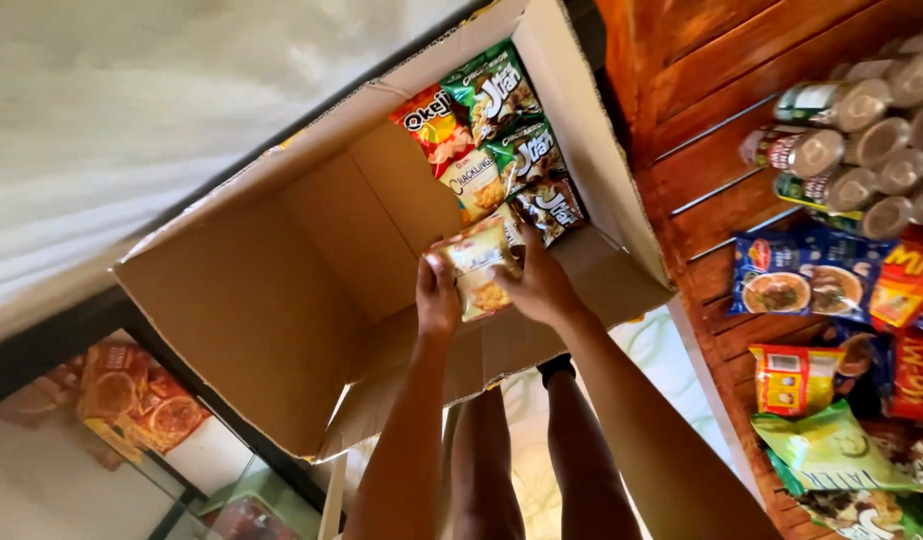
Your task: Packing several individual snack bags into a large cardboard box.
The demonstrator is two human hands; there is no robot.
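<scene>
Wooden shelf [712, 190] at right is stacked with cans [862, 140] and snack packets [832, 340]; an open cardboard box [282, 300] is seen beside it, partly filled with chip bags [502, 130]. A yellow snack bag [479, 265] is held over the box opening, gripped closed by left hand [438, 298] and right hand [540, 283], each grip on one edge.

Pale wall [132, 90] in soft daylight at the upper left, dark frame of a glass case [102, 470] below it, reddish wooden shelf [722, 110] at the right, light patterned floor [652, 350] underneath.
</scene>
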